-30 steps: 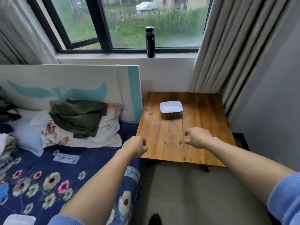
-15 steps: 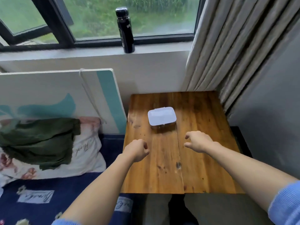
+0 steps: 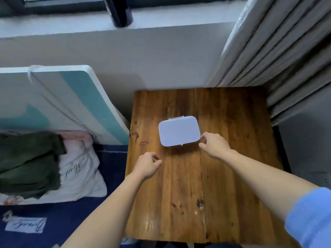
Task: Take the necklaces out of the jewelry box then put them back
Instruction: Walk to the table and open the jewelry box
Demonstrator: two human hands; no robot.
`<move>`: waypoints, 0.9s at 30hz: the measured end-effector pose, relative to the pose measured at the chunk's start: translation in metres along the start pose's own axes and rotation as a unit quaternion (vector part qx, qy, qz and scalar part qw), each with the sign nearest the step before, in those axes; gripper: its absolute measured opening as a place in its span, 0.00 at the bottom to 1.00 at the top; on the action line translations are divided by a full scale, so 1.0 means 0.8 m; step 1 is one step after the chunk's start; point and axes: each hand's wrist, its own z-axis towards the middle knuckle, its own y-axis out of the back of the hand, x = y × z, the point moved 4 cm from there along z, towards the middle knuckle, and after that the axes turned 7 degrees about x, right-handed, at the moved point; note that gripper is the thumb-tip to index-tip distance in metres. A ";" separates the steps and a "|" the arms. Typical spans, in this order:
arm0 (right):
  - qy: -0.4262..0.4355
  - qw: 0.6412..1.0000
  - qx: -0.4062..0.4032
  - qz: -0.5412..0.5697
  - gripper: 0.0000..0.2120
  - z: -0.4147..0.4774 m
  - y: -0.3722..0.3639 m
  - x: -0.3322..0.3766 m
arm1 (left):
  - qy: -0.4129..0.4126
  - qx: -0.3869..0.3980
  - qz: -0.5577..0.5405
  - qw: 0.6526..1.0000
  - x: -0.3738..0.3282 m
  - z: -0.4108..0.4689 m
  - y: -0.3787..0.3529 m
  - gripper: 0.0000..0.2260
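A white jewelry box (image 3: pixel 179 131) sits closed near the middle of a wooden table (image 3: pixel 232 167), slightly above the centre of the frame. The person's right hand (image 3: pixel 214 147) reaches in from the lower right, thumb and forefinger spread apart just beside the box's right-hand corner, holding nothing; whether the fingertips touch the box cannot be told. The left hand (image 3: pixel 146 164), entering from the lower left, hovers over the table's left half below the box, its fingers curled loosely inward and empty. A blue sleeve (image 3: pixel 309 217) shows at the lower right edge. At the left of the frame lie a pillow (image 3: pixel 80 172) with a dark green garment (image 3: pixel 30 163) across it, on navy bedding. A dark bottle (image 3: pixel 120 11) stands on the windowsill at the top, and grey curtains (image 3: pixel 277 47) hang at the upper right.
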 end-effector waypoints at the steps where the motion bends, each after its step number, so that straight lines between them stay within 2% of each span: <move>1: -0.007 1.000 -0.009 0.004 0.14 0.013 0.001 -0.001 | 0.006 -0.012 -0.012 1.000 0.000 0.016 0.002 0.11; 8: -0.063 0.992 -0.046 0.103 0.21 0.081 -0.020 0.003 | 0.051 -0.035 -0.124 0.990 -0.012 0.122 0.001 0.24; 14: -0.084 0.979 -0.084 0.166 0.20 0.075 -0.056 0.016 | 0.028 -0.008 -0.191 0.981 -0.013 0.147 -0.028 0.19; 16: -0.090 0.984 -0.070 0.135 0.23 0.059 -0.067 0.019 | 0.010 -0.019 -0.193 0.981 -0.009 0.141 -0.029 0.20; 19: -0.056 0.996 -0.012 0.068 0.29 0.032 -0.086 0.020 | -0.017 -0.019 -0.196 0.980 0.001 0.130 -0.029 0.19; 22: -0.042 0.999 0.013 -0.003 0.36 0.014 -0.102 0.016 | -0.013 -0.004 -0.208 0.978 0.012 0.126 -0.030 0.19; 27: -0.034 0.994 -0.053 -0.085 0.26 0.014 -0.100 0.011 | 0.012 0.034 -0.226 0.973 0.025 0.132 -0.025 0.20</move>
